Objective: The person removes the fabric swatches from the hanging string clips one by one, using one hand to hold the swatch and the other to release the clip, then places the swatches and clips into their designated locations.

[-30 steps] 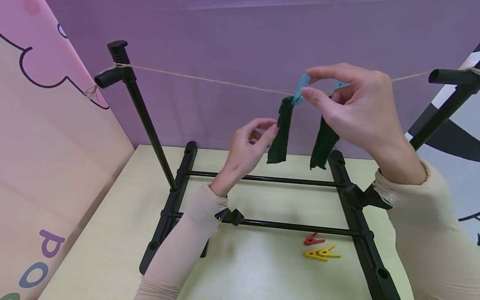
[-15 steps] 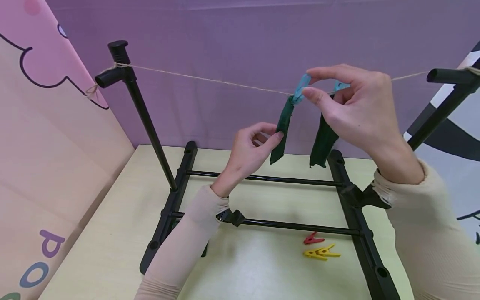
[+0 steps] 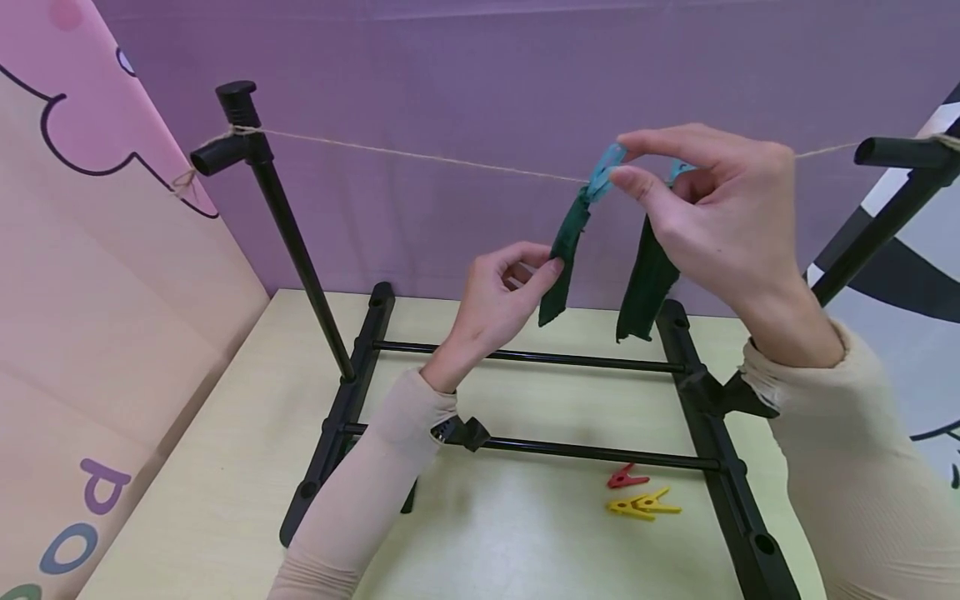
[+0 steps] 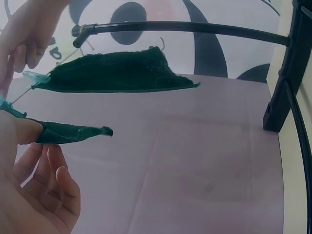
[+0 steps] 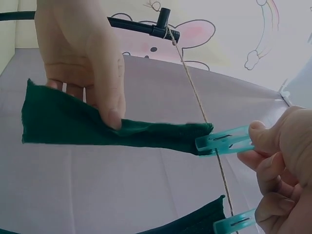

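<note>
My right hand (image 3: pixel 720 200) pinches a light-blue clothespin (image 3: pixel 604 171) between thumb and index finger. That pin's jaws are on the top end of a dark green cloth strip (image 5: pixel 161 136) at a thin twine line (image 3: pixel 420 156). Lower down, my left hand (image 3: pixel 506 292) pinches the same strip between thumb and fingers, and its lower end sticks out below them. A second green cloth strip (image 3: pixel 645 287) hangs just to the right, partly behind my right hand. Its own blue clothespin (image 5: pixel 235 223) grips the top of it at the line.
The twine spans a black frame, from a left post (image 3: pixel 292 250) to a right post (image 3: pixel 862 233). Crossbars (image 3: pixel 585 360) run low over the pale table (image 3: pixel 525 542). A red clothespin (image 3: pixel 627 477) and yellow clothespins (image 3: pixel 643 504) lie on it. A purple backdrop (image 3: pixel 420 75) stands behind.
My left hand has gone from the strip's edge to pinching it, and the strip has turned narrower and slanted. My right hand has lifted the clothespin and the line slightly.
</note>
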Demonstrator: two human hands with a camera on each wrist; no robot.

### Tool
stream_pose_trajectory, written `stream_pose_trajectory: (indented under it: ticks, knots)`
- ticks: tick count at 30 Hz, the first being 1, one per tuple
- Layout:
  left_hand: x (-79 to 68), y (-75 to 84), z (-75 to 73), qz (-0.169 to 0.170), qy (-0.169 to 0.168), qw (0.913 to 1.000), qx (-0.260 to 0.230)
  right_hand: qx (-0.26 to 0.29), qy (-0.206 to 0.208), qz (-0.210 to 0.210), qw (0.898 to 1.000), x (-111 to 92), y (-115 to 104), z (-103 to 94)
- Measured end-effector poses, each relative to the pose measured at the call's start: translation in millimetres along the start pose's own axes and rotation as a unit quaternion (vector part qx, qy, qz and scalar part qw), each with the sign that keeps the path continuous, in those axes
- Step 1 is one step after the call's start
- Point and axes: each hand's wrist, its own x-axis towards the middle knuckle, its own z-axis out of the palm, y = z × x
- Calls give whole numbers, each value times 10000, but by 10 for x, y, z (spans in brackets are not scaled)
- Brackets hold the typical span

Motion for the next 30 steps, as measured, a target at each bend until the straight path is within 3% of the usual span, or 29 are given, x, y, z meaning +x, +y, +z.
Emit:
stream_pose_trajectory:
  ticks: [7, 15, 30]
  knots:
    - [28, 11, -24, 70, 79, 9999, 46, 79, 226, -339, 9991, -14, 35, 18]
    - [16, 6, -26, 113, 77, 9999, 87, 537, 525, 114, 9971, -19, 23, 4]
    - [-27, -26, -90, 97, 84, 9997, 228, 808, 1600, -262, 9835, -57, 61, 38]
